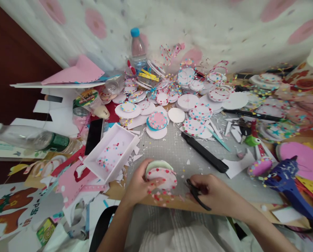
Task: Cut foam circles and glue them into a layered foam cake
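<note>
Near the table's front edge, my left hand [138, 185] is closed around a small round layered paper piece [160, 172]. Its pale green top layer shows behind a white-pink disc edged with red dots or hearts. Below it dangles a string of red and pink trim [163, 198], partly blurred. To the right, my right hand [211, 192] grips a small black hand tool [195, 196], its tip toward the paper piece but apart from it. Whether this is pliers or scissors cannot be made out. A white box [131, 138] with pink and red confetti lies left of my left hand.
Many decorated paper discs [188, 101] are heaped at the back. A black bar-shaped tool [205, 152] lies on the grey mat [172, 147]. At right is a blue glue gun [285, 182]; a water bottle [138, 52] stands behind. Paper scraps and a phone [94, 135] lie left.
</note>
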Available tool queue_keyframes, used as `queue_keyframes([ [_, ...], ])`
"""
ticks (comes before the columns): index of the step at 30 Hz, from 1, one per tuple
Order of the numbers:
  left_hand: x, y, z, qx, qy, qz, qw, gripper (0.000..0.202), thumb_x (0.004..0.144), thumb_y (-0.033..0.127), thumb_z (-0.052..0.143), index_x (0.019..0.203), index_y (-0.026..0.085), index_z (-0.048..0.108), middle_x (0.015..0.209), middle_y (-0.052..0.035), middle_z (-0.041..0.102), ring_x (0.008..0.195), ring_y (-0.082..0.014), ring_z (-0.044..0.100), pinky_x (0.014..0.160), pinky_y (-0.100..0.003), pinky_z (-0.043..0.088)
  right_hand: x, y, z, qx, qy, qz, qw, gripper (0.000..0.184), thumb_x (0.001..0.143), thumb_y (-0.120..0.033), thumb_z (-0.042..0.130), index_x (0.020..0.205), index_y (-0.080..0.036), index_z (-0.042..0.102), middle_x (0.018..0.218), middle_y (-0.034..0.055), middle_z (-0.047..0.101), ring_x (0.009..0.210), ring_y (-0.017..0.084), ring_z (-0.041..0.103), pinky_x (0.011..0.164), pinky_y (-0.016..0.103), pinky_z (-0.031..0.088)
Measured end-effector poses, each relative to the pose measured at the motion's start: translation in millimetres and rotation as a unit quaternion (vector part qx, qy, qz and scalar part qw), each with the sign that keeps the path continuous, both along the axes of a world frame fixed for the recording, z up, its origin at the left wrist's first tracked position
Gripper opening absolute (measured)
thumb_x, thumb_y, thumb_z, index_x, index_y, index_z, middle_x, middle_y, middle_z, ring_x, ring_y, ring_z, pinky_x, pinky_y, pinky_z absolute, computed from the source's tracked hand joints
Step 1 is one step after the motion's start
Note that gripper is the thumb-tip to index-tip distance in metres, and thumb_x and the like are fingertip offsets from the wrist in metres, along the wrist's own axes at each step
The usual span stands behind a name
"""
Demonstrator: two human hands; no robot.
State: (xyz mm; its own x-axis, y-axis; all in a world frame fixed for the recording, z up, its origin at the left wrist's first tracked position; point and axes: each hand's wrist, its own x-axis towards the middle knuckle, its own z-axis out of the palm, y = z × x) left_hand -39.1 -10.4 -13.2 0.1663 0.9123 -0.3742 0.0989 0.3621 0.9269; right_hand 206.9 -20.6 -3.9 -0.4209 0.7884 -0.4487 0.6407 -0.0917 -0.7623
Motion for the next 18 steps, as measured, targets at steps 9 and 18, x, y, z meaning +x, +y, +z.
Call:
queue_keyframes([
  [9, -10.5, 14.6, 21.9, 0.240, 0.369, -0.132, 0.888, 0.065, 0.082, 0.024, 0.065, 0.142, 0.022, 0.038, 0.144, -0.0149, 0.048, 0.134, -0.0316, 0.044, 0.108, -0.052, 0.038, 15.3, 2.1, -10.5, 0.162, -0.091, -0.169, 0.968, 0.022, 0.075, -0.036, 0.055, 0.089, -0.020, 0.061, 0.062, 0.0008, 0.062, 0.054, 0.017, 0.058, 0.053, 0.027, 0.044],
  [18, -20.1, -1.7, 71.4, 0.496, 0.459, -0.212, 0.706, 0.041, 0.085, 0.002, 0.045, 0.111, 0.025, 0.066, 0.117, -0.0026, 0.071, 0.126, -0.0299, 0.054, 0.114, -0.069, 0.009, 0.8, 2.5, -17.4, 0.277, -0.164, -0.107, 0.941, 0.036, 0.088, -0.037, 0.046, 0.109, -0.011, 0.061, 0.085, 0.0142, 0.071, 0.065, 0.024, 0.068, 0.062, 0.034, 0.051],
])
